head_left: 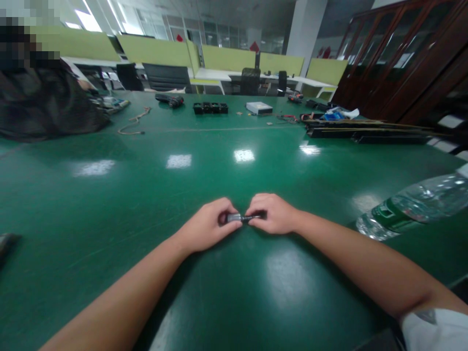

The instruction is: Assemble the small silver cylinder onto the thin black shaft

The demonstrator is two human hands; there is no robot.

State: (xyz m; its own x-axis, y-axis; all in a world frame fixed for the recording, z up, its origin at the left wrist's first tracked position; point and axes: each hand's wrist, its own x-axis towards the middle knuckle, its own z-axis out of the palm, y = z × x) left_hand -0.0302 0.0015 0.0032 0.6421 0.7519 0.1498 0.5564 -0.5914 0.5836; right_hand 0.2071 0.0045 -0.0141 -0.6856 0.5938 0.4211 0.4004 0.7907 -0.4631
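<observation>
Both hands meet over the green table (pixel 234 282), holding a small slim object (pixel 234 217) that lies level between them. Its left part looks silvery grey, and the right part is thin and dark. My left hand (pixel 209 226) is closed round the grey end, thumb in front and fingers behind. The dark end is pinched by my right hand (pixel 274 214), whose fingers hide part of it. What exactly the object is cannot be made out.
A clear plastic bottle (pixel 413 207) with a green label lies at the right. Further back are a black block (pixel 210 107), a silvery box (pixel 259 107), a cable (pixel 134 121) and dark strips (pixel 365 130). A person in dark clothing is at the far left.
</observation>
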